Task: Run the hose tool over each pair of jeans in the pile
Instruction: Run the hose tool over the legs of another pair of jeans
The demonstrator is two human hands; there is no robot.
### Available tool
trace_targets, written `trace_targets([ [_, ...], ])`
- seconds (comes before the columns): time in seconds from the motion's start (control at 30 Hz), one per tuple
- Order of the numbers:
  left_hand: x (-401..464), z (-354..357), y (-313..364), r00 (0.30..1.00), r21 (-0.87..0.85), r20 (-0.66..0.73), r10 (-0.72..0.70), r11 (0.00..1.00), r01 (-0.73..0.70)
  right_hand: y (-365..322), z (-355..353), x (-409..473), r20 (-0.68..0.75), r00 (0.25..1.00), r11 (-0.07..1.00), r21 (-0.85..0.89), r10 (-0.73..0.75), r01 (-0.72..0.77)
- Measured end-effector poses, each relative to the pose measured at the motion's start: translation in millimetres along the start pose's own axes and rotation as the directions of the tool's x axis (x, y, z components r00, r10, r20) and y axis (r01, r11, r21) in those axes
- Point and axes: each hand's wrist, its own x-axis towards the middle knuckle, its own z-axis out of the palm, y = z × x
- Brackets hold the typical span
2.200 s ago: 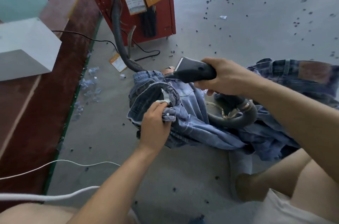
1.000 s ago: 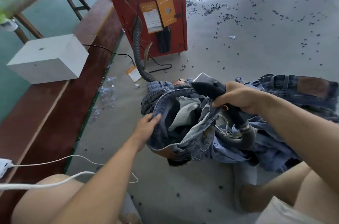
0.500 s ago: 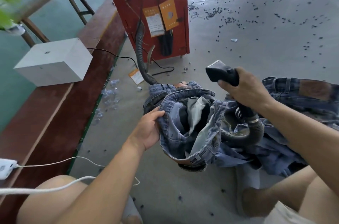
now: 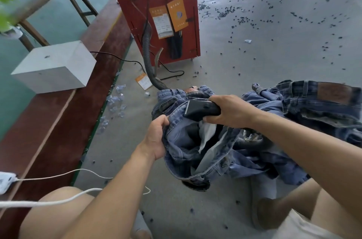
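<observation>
A pair of blue jeans (image 4: pixel 182 140) hangs in front of me with its waist held wide, white pocket lining showing inside. My left hand (image 4: pixel 156 137) grips the left side of the waistband. My right hand (image 4: pixel 231 111) grips the black nozzle of the hose tool (image 4: pixel 199 108), which lies at the top edge of the waist opening. The ribbed grey hose (image 4: pixel 147 50) runs from under the jeans up to the red machine (image 4: pixel 156 13). More jeans (image 4: pixel 317 105) lie heaped on the floor to the right, one with a brown leather patch.
A white box (image 4: pixel 54 66) sits on a dark red ledge (image 4: pixel 58 117) at the left. White cables (image 4: pixel 58 176) cross the lower left. Small dark bits (image 4: pixel 225 13) litter the grey floor. My knees and a foot frame the bottom.
My right hand has brought the nozzle down from above the jeans to the rim of the waist opening. My left hand keeps its grip on the waistband, lifted slightly.
</observation>
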Motion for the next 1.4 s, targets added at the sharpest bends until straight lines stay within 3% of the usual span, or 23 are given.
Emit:
trace_targets([
  [0.17,1.5,-0.4,4.3,0.997,0.213,-0.046,0.067,0.976,-0.055,0.2,-4.3,3.7,-0.069,0.997,0.996,0.082,0.046,-0.04],
  [0.3,1.6,0.8,5.2,0.991,0.122,-0.079,0.107,0.988,-0.097,5.4,-22.5,2.2,-0.125,0.988,0.988,0.137,0.095,-0.077],
  [0.4,0.6,7.8,5.0,0.988,0.067,-0.105,0.114,0.992,-0.107,3.0,-29.4,-3.5,-0.068,0.995,0.992,0.112,0.068,-0.06],
  [0.5,-0.8,15.3,3.5,0.983,0.128,-0.149,0.105,0.988,-0.086,-7.6,-20.0,-6.9,-0.014,1.0,0.997,0.071,-0.009,0.01],
  [0.67,-6.1,20.2,16.2,0.941,0.261,-0.328,0.085,0.965,0.004,-11.4,-25.9,5.5,-0.197,0.975,0.993,0.075,0.103,-0.09],
  [0.8,-7.7,18.4,32.7,0.889,0.445,-0.414,0.196,0.896,0.009,-21.8,-35.6,-4.3,-0.102,0.994,0.999,0.045,0.031,-0.026],
  [0.87,-9.7,24.9,40.4,0.874,0.481,-0.428,0.229,0.877,0.006,-36.6,-16.9,-11.0,-0.111,0.993,0.995,0.093,0.046,-0.036],
  [0.93,-9.7,34.2,43.2,0.872,0.45,-0.448,0.198,0.893,0.028,-51.9,6.6,-14.4,-0.184,0.97,0.966,0.231,0.16,-0.115],
  [1.03,-9.8,47.0,41.3,0.894,0.365,-0.432,0.117,0.929,0.055,-56.9,24.7,-8.4,-0.21,0.937,0.907,0.378,0.279,-0.185],
  [1.2,-22.7,44.4,37.9,0.937,0.408,-0.329,0.12,0.913,0.026,-36.2,23.7,3.6,-0.173,0.943,0.935,0.265,0.286,-0.235],
  [1.3,-30.6,39.2,37.7,0.943,0.542,-0.276,0.186,0.84,-0.007,-33.6,10.0,9.4,-0.076,0.971,0.953,0.223,0.226,-0.204],
  [1.4,-41.1,37.9,45.3,0.941,0.716,-0.198,0.275,0.696,-0.053,-34.4,-14.8,8.8,0.026,0.992,0.966,0.224,0.126,-0.129],
])
